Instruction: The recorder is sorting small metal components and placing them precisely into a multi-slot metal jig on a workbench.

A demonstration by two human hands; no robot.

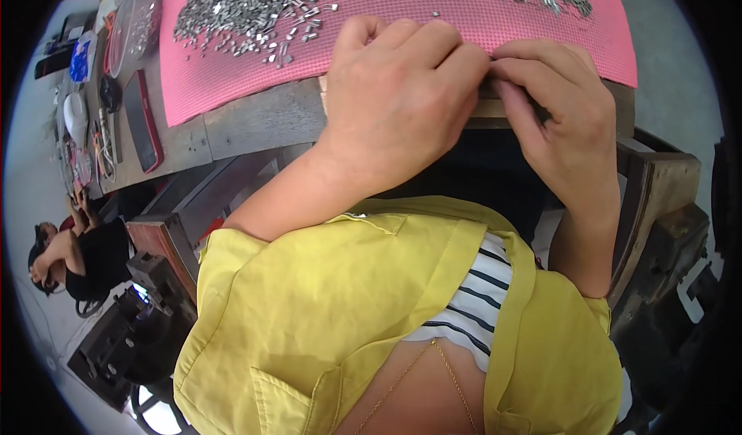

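Note:
At the near edge of the bench, my left hand (402,87) is closed, its fingers curled under and its back turned up. Close beside it, my right hand (560,103) pinches with thumb and forefinger, and the fingertips of both hands meet. Whatever they hold there is too small or too hidden to name. Beyond the hands, a large spread of small silvery metal pieces (247,14) lies on a pink textured mat (386,6). A few loose pieces are scattered toward the left hand.
A phone in a red case (143,122) lies on the wooden bench (259,126) at left. Near it are a clear plastic container (139,29), a white computer mouse (75,118) and slim tools (104,145). Another person (85,253) sits at far left.

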